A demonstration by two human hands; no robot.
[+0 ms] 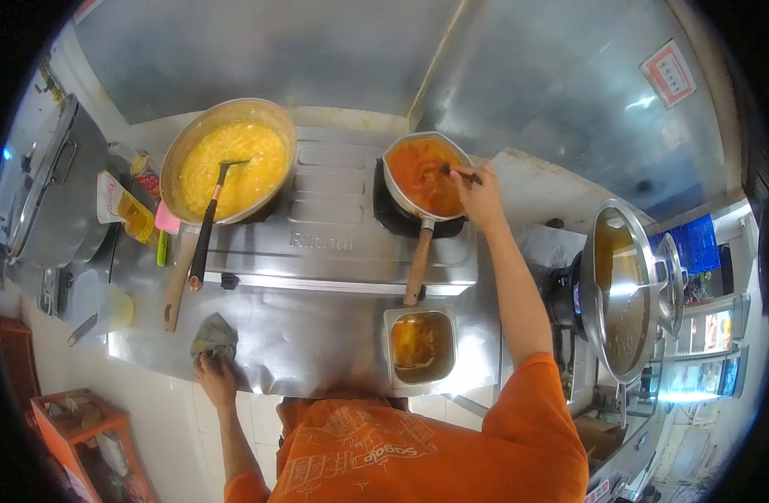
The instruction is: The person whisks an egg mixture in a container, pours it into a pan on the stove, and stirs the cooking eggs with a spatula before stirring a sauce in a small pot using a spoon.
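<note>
Here, right hand (478,194) clamped on thin dark stirring stick (460,173), tip dipped in small steel saucepan of orange sauce (422,176), wooden handle pointing back toward body. Left hand (214,375) far off, fingers closed on crumpled grey cloth (213,337) at worktop (317,335) edge.

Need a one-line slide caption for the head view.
Right hand stirs orange sauce in a saucepan on the stove; left hand grips a rag.

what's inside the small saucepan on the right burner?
Orange-red sauce fills the small saucepan. The right hand holds a dark utensil with its tip in the sauce; the submerged end and pan bottom are covered.
</note>
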